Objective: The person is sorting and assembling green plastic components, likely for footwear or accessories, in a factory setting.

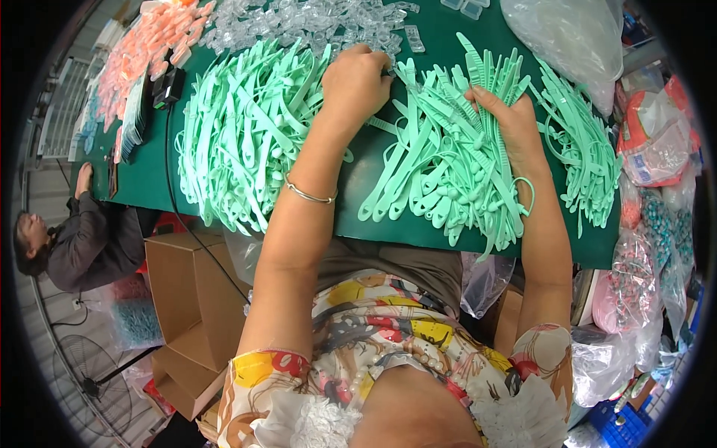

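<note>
Hands first, from the head view. Our left hand (357,84) has its fingers curled and turned down at the near edge of a heap of clear plastic pieces (299,26); its fingertips are hidden, so we cannot tell whether it holds one. Our right hand (515,123) is closed around a bundle of mint-green straps (487,75), thumb across the front, ribbed ends standing up above the grip. One thin strap loops out by the wrist.

The straps lie on a dark green surface (153,179) in three groups: a broad left pile (239,134) outside our left forearm, a middle pile (437,194) fanned below and beside the gripped bundle, and a narrower right pile (582,164) beyond our right forearm. The left hand touches or nearly touches the left pile; we cannot tell which.

Farther left we note orange pieces (153,45) and a small black box (169,88) with a cable. A large clear bag (571,45) rests at the far right. Below the left edge stands an open cardboard box (190,284); a co-worker (89,243) in dark sleeves is beyond it.
</note>
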Tool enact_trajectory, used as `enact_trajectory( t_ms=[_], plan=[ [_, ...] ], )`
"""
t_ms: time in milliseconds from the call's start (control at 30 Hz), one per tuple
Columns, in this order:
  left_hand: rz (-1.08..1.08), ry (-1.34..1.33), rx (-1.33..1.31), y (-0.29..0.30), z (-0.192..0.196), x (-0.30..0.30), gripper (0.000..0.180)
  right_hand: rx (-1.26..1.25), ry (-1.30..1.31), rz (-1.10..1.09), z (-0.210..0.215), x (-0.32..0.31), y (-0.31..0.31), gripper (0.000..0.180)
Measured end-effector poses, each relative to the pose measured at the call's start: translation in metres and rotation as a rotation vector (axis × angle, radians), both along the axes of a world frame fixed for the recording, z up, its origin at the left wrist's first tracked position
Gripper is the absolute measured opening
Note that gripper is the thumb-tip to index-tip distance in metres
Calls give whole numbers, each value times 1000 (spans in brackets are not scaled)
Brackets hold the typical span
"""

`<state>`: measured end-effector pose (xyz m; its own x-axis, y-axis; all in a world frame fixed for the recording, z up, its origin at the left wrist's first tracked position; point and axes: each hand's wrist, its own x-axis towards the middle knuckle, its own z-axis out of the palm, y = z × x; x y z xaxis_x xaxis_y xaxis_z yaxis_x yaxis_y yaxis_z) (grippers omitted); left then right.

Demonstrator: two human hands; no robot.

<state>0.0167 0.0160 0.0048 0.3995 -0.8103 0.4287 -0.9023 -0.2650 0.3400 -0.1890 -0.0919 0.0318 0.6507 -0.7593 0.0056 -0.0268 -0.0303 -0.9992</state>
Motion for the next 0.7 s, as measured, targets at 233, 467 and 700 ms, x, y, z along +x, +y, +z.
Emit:
enact_trajectory(
  t_ms=[233, 467, 700],
  plan=[
    [24, -55, 23, -5, -5, -6, 15, 61, -22, 8, -1, -3, -2, 26],
    [-226, 538, -317, -7, 14, -13, 19, -27, -7, 10, 3, -1, 3, 19],
    [-403, 455, -465, -12, 19, -38, 21, 87, -81, 108, 8, -1, 2, 23]
  ],
)
